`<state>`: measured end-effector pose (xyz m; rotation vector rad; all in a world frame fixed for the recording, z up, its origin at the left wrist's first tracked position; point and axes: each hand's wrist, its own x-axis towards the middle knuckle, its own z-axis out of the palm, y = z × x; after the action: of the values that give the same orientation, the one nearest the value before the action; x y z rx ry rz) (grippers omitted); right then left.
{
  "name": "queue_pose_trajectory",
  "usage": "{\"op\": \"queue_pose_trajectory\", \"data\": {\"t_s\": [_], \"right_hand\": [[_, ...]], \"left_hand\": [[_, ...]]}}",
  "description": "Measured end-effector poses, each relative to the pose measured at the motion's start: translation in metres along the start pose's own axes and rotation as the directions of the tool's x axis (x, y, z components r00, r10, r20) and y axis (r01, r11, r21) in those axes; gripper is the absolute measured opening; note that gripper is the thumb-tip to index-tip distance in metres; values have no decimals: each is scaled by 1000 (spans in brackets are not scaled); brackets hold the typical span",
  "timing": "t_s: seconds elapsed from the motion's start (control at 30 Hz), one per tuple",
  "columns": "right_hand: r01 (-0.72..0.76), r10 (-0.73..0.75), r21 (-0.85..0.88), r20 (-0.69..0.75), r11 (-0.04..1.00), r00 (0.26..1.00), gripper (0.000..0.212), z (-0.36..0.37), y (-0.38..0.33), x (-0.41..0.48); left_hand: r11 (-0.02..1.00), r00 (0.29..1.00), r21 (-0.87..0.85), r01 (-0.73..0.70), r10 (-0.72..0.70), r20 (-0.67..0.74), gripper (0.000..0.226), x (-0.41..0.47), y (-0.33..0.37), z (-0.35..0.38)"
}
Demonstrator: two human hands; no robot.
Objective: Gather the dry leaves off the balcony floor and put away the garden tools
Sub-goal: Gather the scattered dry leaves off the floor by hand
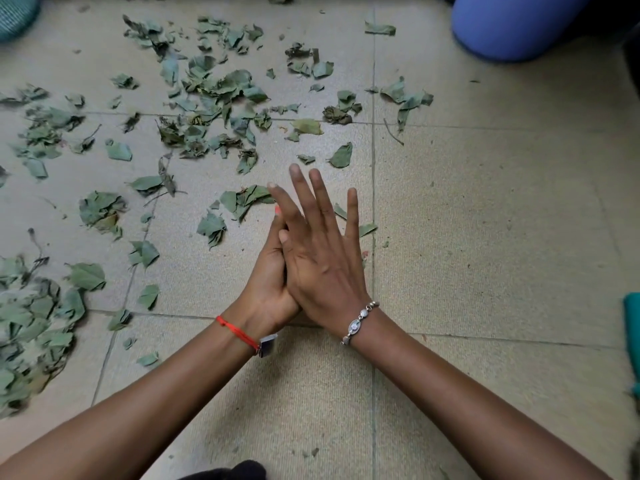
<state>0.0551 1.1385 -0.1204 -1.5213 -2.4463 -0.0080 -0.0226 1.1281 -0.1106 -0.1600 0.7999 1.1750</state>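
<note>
Dry green leaves (207, 95) lie scattered over the beige tiled floor (485, 237), mostly at the left and top. A thicker heap of leaves (31, 327) sits at the far left edge. My right hand (322, 258) lies flat on top of my left hand (266, 285), palms pressed together above the floor in the middle of the view. The right fingers are straight and spread, and the left hand is mostly hidden beneath. Neither hand holds anything. No garden tool shows.
A blue rounded container (512, 26) stands at the top right. A teal woven object (17, 15) sits in the top left corner, and a teal edge (632, 327) pokes in at the right. The right side of the floor is nearly bare of leaves.
</note>
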Motion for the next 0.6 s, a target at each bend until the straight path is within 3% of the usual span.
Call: {"op": "queue_pose_trajectory", "data": {"t_s": [0.07,0.13,0.2,0.23,0.27,0.3,0.37,0.43,0.5,0.6], "right_hand": [[-24,23,252,10,967,1000,61,3,-12,3],[-50,17,482,73,875,997,61,0,-17,4],[-187,19,756,225,627,974,63,-8,-8,12],[-259,27,843,280,472,960,61,-10,0,18],[-289,55,875,291,389,955,60,-11,9,22],[-294,91,862,282,413,955,60,-12,21,26],[-269,100,712,271,649,957,61,-3,50,28],[-181,-7,501,351,846,936,65,10,66,21],[-35,-124,382,382,923,916,66,19,67,8],[53,-203,386,358,921,912,71,17,59,-11]], "left_hand": [[997,999,70,-27,25,29,46,-1,-6,4],[986,990,91,-137,138,3,39,0,-7,6],[989,990,46,-141,141,17,35,5,-3,2],[991,993,73,-114,115,-13,32,7,4,0],[989,992,106,-107,113,-48,31,7,10,-2],[983,987,139,-123,136,-90,33,7,16,-7],[976,978,155,-153,172,-117,36,7,25,-13],[969,974,168,-179,198,-106,37,3,30,-17],[970,975,159,-183,200,-97,37,2,31,-20],[965,970,169,-202,221,-103,37,0,33,-21]]}}
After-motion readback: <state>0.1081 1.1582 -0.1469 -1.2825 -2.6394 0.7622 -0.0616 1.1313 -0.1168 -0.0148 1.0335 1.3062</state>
